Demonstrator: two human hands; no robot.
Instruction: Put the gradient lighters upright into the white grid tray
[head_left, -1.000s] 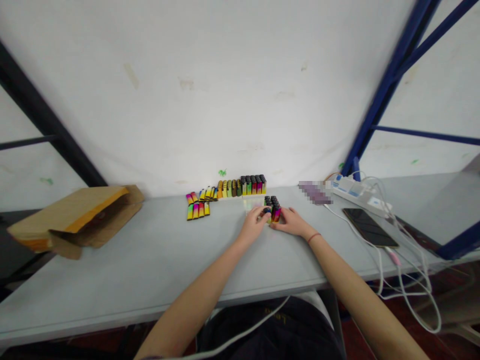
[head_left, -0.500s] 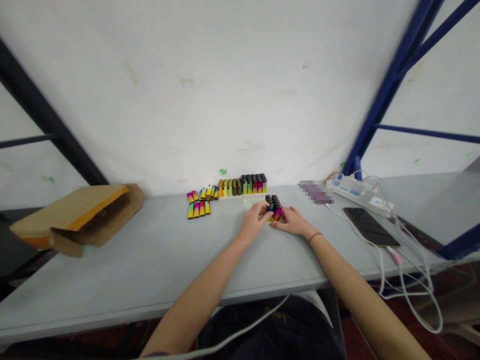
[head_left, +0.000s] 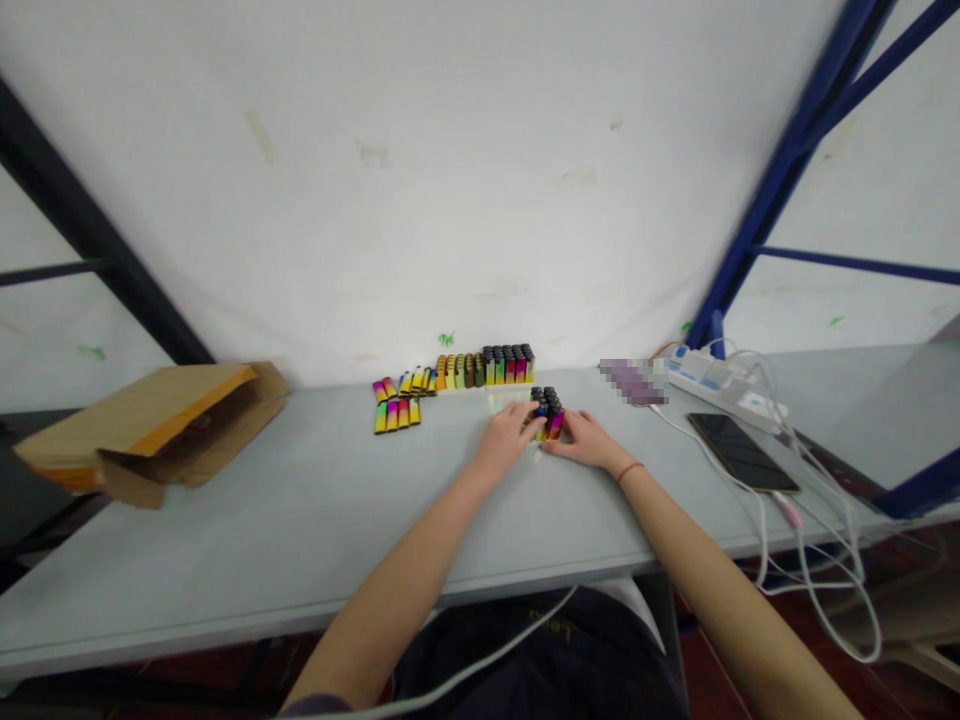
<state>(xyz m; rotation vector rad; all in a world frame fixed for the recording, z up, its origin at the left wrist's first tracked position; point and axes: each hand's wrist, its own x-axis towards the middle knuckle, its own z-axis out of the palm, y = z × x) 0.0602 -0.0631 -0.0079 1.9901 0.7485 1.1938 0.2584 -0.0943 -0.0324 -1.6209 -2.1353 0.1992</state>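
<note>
A small block of upright lighters [head_left: 547, 413] with black tops and rainbow-coloured bodies stands on the grey table [head_left: 285, 500]. My left hand [head_left: 511, 438] presses its fingers against the block's left side, and my right hand [head_left: 585, 442] grips its right side. Farther back, a long row of upright lighters [head_left: 486, 369] runs along the wall. Left of that row, a few lighters [head_left: 395, 416] stand or lie close together in yellow, pink and orange, with more leaning [head_left: 405, 386] behind them.
A brown paper envelope [head_left: 154, 435] lies open at the table's left end. To the right are a pixelated object [head_left: 632, 382], a white power strip [head_left: 724, 388], a black phone [head_left: 741, 452] and white cables [head_left: 761, 520] hanging over the front edge. Blue metal shelving posts [head_left: 787, 170] rise behind.
Both hands stay on the block of lighters. The whole view has shifted slightly as my head moved; no object has visibly changed place.
</note>
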